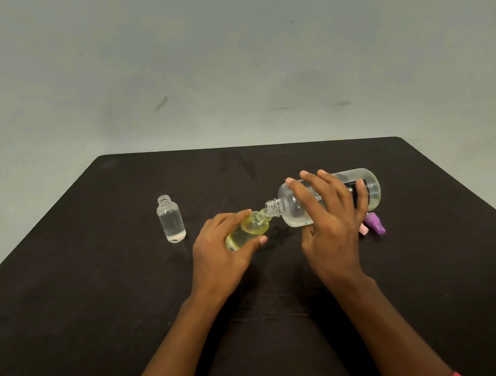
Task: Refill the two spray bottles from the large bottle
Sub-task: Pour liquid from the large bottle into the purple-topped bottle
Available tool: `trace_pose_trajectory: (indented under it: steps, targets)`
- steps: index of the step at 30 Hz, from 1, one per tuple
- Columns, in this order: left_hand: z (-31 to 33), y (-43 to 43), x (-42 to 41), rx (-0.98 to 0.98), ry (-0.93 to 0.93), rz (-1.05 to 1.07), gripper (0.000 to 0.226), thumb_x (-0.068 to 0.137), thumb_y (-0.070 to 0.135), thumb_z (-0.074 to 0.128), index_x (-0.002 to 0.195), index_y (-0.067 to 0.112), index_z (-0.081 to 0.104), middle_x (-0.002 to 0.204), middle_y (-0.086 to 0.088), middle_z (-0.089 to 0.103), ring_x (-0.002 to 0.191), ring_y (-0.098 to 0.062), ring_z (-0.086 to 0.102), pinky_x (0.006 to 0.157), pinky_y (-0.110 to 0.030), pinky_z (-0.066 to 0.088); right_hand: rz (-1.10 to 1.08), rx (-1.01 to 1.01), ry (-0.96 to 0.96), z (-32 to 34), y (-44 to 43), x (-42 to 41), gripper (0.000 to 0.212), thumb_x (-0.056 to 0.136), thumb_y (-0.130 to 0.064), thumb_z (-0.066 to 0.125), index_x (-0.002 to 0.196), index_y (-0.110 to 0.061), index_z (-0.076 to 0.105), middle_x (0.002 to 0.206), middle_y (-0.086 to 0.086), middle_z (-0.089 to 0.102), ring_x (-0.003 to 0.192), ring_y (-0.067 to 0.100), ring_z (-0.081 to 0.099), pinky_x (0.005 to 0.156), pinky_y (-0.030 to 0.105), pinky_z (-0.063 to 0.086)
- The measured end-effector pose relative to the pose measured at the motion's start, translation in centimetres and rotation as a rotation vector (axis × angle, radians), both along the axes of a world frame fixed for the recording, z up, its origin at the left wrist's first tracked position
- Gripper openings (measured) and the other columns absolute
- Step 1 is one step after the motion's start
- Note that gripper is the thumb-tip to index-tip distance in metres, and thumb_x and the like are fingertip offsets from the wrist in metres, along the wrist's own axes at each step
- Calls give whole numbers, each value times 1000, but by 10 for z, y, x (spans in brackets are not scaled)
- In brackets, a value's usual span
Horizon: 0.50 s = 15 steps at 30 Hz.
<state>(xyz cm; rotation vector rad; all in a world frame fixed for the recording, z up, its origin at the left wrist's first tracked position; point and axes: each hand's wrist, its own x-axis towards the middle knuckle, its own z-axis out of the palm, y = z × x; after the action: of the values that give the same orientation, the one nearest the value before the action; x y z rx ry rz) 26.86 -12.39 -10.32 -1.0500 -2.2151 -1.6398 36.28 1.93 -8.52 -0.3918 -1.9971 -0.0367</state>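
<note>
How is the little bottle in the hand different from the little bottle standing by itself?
The yellow-tinted small bottle is tilted and gripped by the left hand; the clear small bottle stands upright, untouched, on the table. The yellow-tinted one has the large bottle, held by the right hand, at its mouth; the clear one has nothing near it. Both are small, see-through and uncapped.

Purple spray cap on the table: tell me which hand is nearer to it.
Right. The right hand grips the large bottle just beside the purple spray cap; the left hand is farther off.
</note>
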Motion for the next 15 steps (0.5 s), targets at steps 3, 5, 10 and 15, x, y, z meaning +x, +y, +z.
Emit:
trace_pose_trajectory:
  steps: [3,5,10,15]
  targets:
    - [0,-1,0,-5,1,0,47,64,37,78,110,32,68,101,16,66,94,-6,59,85,-35,51,-1,-3,-4,0,0,0,68,69,8,48,128,-24,57,131,0,58,129,19,42,116,47,6]
    - [0,-1,0,-3,0,-2,47,64,37,78,109,32,68,101,16,66,94,-6,59,85,-35,51,-2,-6,-6,0,0,0,66,70,6,45,128,-24,57,131,0,58,129,19,42,117,47,6]
    - [1,-1,1,-1,-3,-2,47,63,36,78,109,32,68,100,15,66,94,-7,58,84,-35,51,-5,-9,-10,0,-1,1,67,69,7,47,128,-24,58,131,0,58,130,19,43,117,46,4]
    - [1,-1,0,6,-3,-3,48,63,36,78,110,34,67,100,16,66,95,-7,59,84,-37,51,-1,-9,-4,1,-1,1,70,67,10,52,127,-24,58,130,0,58,129,19,43,117,46,4]
